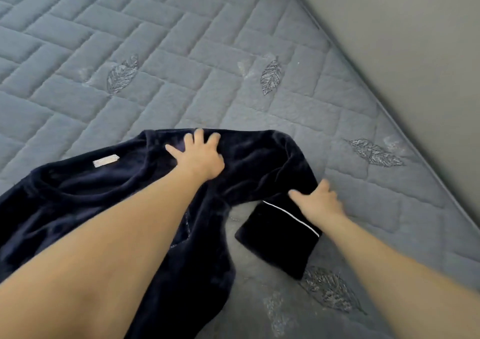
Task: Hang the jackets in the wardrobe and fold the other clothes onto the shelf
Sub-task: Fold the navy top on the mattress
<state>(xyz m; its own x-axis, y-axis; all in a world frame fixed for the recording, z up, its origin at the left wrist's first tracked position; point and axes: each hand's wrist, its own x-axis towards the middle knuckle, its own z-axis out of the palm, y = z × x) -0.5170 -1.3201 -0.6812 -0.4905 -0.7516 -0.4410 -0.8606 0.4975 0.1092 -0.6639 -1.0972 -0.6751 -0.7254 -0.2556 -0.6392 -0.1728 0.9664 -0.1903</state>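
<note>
Head view: your left hand (201, 154) presses flat on the navy top (78, 198); your right hand (318, 201) pinches its sleeve (275, 175), which bends back toward you.

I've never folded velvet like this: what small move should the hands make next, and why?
Probably draw the sleeve inward across the top. The right hand grips it by the cuff, the left hand presses flat on the shoulder, and the sleeve lies bent out to the side on the mattress, not yet folded over.
</note>
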